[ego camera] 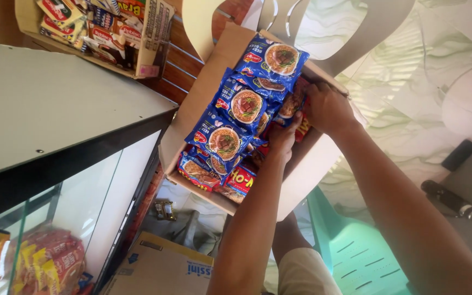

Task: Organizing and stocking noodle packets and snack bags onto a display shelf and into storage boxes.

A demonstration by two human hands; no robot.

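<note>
inside the cardboard box (203,104), both hands were sorting noodle packets: the left hand (282,139) gripped the blue packets (241,106) at their right edge, the right hand (326,106) clutched red packets (301,131) beside them. lifting out likely needed a firmer hold.

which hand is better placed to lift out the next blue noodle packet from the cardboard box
Left, probably. The left hand already touches the row of blue plastic noodle packets in the open cardboard box, while the right hand rests farther back by the box's edge.

Open cardboard box (188,127), blue noodle packets (246,105) over red packets (240,180)
</note>
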